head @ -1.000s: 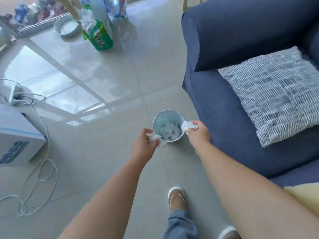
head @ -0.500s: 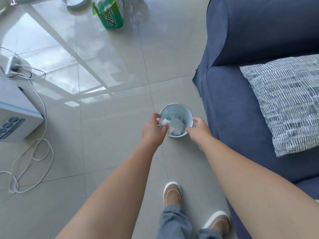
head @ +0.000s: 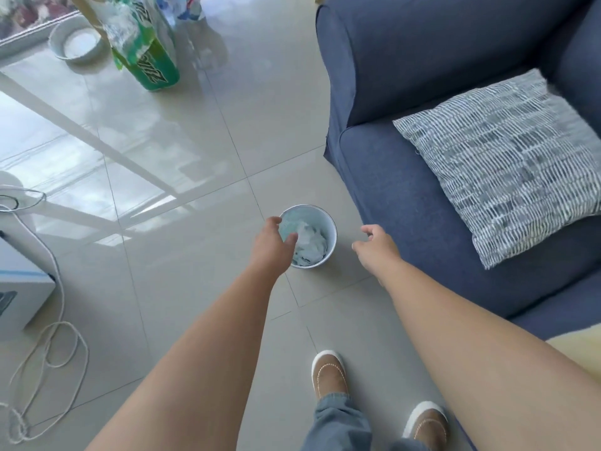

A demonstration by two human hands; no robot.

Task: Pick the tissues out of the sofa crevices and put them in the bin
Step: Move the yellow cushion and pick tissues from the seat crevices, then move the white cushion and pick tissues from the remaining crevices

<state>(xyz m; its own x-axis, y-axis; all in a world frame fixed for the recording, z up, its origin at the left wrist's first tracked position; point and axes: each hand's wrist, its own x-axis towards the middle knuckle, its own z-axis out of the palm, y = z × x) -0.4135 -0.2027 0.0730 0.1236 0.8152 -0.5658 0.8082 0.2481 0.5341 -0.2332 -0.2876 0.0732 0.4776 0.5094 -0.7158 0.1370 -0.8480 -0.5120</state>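
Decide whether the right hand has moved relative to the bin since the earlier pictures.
Yes. The right hand, earlier at the bin rim holding a tissue, now hangs open and empty, clear of the rim, toward the sofa.

Glossy tiled floor (head: 201, 131) carries the bin (head: 330, 229) at centre, sofa (head: 406, 196) at three o'clock, cable (head: 58, 346) at eight.

Both arms out; L hand (head: 272, 245), R hand (head: 374, 244) loose (empty).

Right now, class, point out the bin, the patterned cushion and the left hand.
bin (head: 332, 226): head view, right side of rim.
patterned cushion (head: 507, 164): head view, middle of cover.
left hand (head: 271, 247): head view, back of hand.
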